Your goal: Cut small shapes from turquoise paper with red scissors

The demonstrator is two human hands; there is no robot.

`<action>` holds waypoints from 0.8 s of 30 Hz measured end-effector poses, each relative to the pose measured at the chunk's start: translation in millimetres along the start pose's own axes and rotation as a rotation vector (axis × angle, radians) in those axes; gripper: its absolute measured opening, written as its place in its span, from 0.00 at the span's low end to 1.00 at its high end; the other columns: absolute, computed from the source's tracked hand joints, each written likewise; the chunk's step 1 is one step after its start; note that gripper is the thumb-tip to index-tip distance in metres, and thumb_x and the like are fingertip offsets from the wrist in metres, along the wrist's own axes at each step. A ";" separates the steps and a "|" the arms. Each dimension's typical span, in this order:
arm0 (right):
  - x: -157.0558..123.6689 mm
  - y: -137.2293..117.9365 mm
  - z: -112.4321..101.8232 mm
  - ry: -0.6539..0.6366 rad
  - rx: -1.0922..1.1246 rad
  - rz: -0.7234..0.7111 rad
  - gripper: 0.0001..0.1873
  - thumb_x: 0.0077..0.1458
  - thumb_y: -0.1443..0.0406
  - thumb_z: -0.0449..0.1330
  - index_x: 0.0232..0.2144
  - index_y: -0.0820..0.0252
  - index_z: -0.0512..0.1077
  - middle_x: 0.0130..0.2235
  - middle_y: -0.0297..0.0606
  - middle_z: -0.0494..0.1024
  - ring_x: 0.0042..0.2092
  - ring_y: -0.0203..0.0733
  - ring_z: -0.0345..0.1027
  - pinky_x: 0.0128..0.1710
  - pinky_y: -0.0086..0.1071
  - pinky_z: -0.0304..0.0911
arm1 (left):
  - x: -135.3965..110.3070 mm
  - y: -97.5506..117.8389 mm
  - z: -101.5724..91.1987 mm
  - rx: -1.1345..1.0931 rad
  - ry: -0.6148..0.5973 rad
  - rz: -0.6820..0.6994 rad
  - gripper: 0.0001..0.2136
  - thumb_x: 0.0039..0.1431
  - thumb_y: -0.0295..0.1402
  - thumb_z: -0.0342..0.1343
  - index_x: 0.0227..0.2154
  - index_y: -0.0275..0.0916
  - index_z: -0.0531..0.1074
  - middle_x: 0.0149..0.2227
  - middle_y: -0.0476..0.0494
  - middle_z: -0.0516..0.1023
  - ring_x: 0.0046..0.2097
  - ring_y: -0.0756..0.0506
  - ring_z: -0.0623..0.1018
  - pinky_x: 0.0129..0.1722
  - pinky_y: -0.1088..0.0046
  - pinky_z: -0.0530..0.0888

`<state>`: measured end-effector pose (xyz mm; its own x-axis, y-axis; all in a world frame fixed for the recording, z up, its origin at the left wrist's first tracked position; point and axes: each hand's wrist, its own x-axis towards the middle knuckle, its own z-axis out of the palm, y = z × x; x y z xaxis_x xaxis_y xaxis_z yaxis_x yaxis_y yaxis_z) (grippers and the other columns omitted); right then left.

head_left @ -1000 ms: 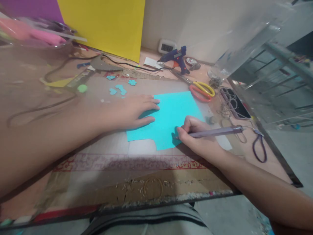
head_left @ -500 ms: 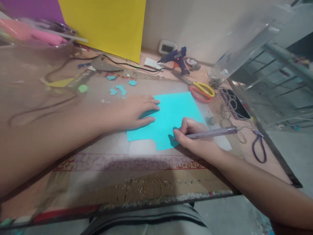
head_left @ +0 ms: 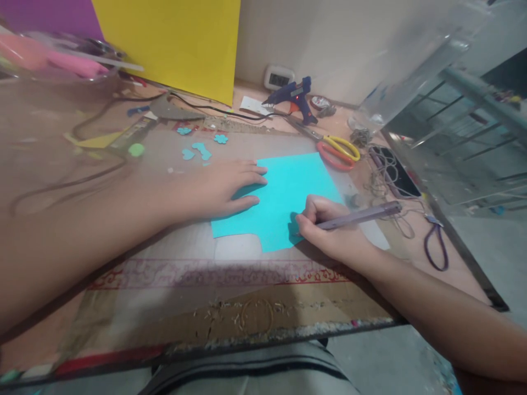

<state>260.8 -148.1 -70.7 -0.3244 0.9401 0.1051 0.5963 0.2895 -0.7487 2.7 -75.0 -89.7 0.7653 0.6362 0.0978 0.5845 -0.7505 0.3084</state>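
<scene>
A turquoise sheet of paper (head_left: 284,192) lies flat on the cardboard-covered table (head_left: 247,285). My left hand (head_left: 226,186) rests on its left edge, fingers stretched out and pressing it down. My right hand (head_left: 325,227) is closed around a grey-purple pen (head_left: 358,215). The pen's tip touches the sheet near its lower right part. A rounded piece is cut out of the sheet's bottom edge.
Small turquoise cut-out shapes (head_left: 200,149) lie behind my left hand. Yellow-and-red scissors (head_left: 337,149), a blue glue gun (head_left: 294,96), a phone with cords (head_left: 391,175) and black cables (head_left: 206,109) crowd the far side. A yellow board (head_left: 173,44) leans on the wall.
My right hand with the pen shifted slightly left and then back right along the sheet's lower part. My left hand stays put.
</scene>
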 end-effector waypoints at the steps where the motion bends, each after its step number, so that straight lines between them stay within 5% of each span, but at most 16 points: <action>1: 0.0 0.8 0.3 0.006 -0.008 0.003 0.17 0.55 0.64 0.59 0.20 0.54 0.55 0.21 0.27 0.58 0.25 0.35 0.52 0.26 0.30 0.50 | 0.0 -0.1 0.2 -0.001 0.003 0.002 0.24 0.70 0.47 0.47 0.60 0.38 0.71 0.69 0.37 0.67 0.70 0.35 0.65 0.70 0.54 0.60; 24: 1.8 -0.1 5.4 0.022 0.009 0.016 0.16 0.55 0.62 0.59 0.21 0.53 0.56 0.20 0.26 0.59 0.23 0.34 0.52 0.24 0.30 0.48 | 0.4 -0.7 0.6 0.009 0.008 0.014 0.24 0.70 0.46 0.47 0.60 0.38 0.72 0.69 0.37 0.68 0.70 0.36 0.66 0.70 0.54 0.61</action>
<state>256.3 -147.5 -74.0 -0.2987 0.9483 0.1069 0.5946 0.2726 -0.7564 2.8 -74.4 -90.5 0.7713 0.6269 0.1099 0.5761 -0.7611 0.2981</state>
